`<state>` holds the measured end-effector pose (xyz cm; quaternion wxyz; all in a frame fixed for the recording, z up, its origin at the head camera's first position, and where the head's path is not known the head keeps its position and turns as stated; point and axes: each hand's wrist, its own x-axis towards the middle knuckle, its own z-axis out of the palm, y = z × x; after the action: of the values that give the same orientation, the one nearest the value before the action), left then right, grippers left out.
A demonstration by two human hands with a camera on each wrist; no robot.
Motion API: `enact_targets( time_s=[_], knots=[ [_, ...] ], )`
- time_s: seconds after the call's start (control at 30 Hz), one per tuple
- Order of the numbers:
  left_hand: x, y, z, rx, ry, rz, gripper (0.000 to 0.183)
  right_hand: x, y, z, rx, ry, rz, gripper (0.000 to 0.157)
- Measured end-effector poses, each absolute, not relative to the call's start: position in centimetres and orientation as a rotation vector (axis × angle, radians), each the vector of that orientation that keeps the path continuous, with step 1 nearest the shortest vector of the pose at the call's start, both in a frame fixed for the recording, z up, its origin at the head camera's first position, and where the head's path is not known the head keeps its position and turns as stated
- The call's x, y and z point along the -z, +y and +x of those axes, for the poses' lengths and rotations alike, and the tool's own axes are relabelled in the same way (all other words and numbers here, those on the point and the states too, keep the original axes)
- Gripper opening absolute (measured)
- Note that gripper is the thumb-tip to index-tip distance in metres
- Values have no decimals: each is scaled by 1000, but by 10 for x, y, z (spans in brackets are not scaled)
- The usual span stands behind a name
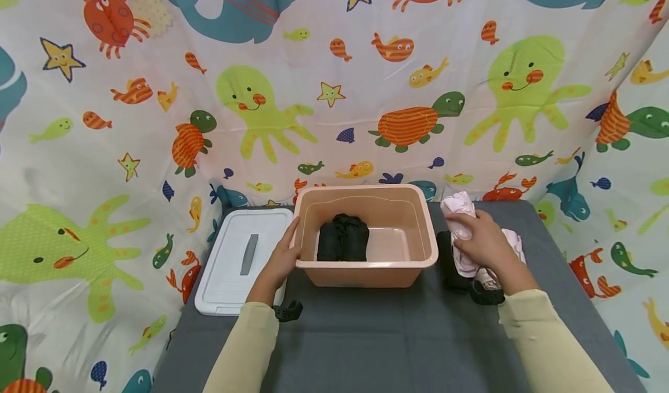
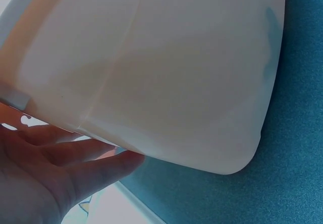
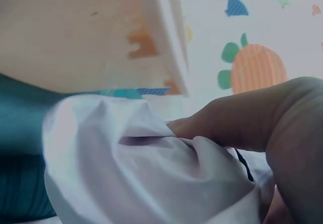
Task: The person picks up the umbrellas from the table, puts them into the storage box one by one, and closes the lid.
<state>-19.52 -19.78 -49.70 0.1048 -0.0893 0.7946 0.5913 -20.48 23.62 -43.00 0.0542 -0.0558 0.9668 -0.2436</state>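
Note:
A peach plastic bin [image 1: 366, 274] stands mid-table with a black rolled cloth bundle [image 1: 342, 239] inside. My left hand [image 1: 282, 259] rests against its left side near the rim, fingers extended; the left wrist view shows the fingers [image 2: 108, 168] along the bin's edge. To the right of the bin, my right hand [image 1: 481, 239] grips a pale pink rolled cloth [image 1: 460, 207]. In the right wrist view, the thumb presses into the shiny folds of this pink cloth [image 3: 151, 173]; the other fingers are mostly hidden.
A white lid [image 1: 225, 265] with a grey handle lies left of the bin. Another pink cloth [image 1: 514, 242] and a black cloth [image 1: 450, 265] lie under and beside my right hand. A curtain printed with sea animals [image 1: 292, 91] hangs behind the grey table [image 1: 366, 341].

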Motion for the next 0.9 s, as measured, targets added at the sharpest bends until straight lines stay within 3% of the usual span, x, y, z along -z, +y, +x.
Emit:
enact_targets(
  time_s=[0.6, 0.9],
  knots=[
    [502, -194, -195, -1760, 2401, -270, 83, 388, 203, -212, 837, 2920, -265, 56],
    [501, -194, -194, -1763, 2402, -267, 81, 379, 179, -220, 747, 2963, -447, 52]
  ],
)
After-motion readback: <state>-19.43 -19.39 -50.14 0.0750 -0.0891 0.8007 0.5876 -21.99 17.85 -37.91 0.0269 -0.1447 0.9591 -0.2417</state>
